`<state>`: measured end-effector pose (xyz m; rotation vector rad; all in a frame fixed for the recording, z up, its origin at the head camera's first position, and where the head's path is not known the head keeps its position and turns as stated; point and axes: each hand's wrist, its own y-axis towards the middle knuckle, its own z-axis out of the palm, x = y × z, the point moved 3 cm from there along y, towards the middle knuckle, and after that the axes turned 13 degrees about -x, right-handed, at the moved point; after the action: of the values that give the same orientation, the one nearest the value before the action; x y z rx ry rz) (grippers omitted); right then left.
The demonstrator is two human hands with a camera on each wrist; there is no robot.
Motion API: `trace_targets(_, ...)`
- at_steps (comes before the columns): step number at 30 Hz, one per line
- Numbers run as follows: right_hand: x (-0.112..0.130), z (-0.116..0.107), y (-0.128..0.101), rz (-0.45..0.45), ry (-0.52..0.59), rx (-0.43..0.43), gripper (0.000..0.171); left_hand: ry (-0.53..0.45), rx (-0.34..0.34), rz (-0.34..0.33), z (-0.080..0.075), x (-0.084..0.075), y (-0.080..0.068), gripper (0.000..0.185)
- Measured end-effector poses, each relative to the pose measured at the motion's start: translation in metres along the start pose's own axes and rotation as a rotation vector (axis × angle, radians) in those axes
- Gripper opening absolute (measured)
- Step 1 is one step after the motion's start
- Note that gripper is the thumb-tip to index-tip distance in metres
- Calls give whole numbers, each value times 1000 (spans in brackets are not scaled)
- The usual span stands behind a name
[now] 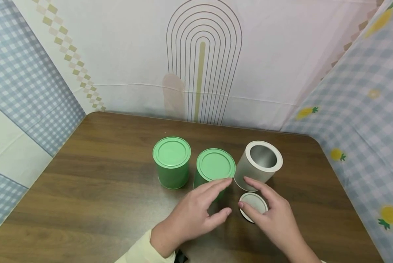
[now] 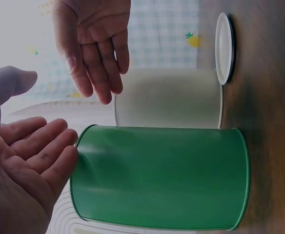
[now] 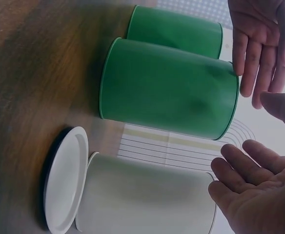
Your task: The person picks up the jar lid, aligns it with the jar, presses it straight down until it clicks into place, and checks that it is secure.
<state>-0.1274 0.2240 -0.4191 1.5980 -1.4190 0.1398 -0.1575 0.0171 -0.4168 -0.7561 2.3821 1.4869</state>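
Note:
My left hand (image 1: 196, 212) hovers in front of the nearer green can (image 1: 216, 164), fingers extended and thumb apart, holding nothing. In the left wrist view its fingertips (image 2: 67, 156) come right up to that can's top rim. My right hand (image 1: 277, 217) is held over a small round white lid (image 1: 255, 202), palm turned toward the left hand, also holding nothing. Behind the lid stands an upright white can (image 1: 245, 170) with its top uncovered, its metallic inside showing. The nearer green can has a green lid on it and stands just left of the white can.
Another green can (image 1: 172, 175), also lidded, stands upright further left. All of them are on a brown wooden table (image 1: 84, 204). A white patterned cloth (image 1: 130, 54) hangs behind the table, and checked cloths (image 1: 364, 106) hang at both sides.

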Motion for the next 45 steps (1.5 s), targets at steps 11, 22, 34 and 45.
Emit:
trace_targets(11,-3,-2,-7,-26,-4,-12,62,-27,70,-33,9,0,-5,55)
trace_targets(22,-4,-3,-14,-30,11,-27,63,26,112,-33,18,6,-10,61)
trace_targets(34,-10,-4,-23,-31,-1,-15,67,22,124,-101,24,4,-13,68)
trace_targets(45,-15,-6,-26,-24,-16,-4,67,-6,180,-170,33,10,-16,68)
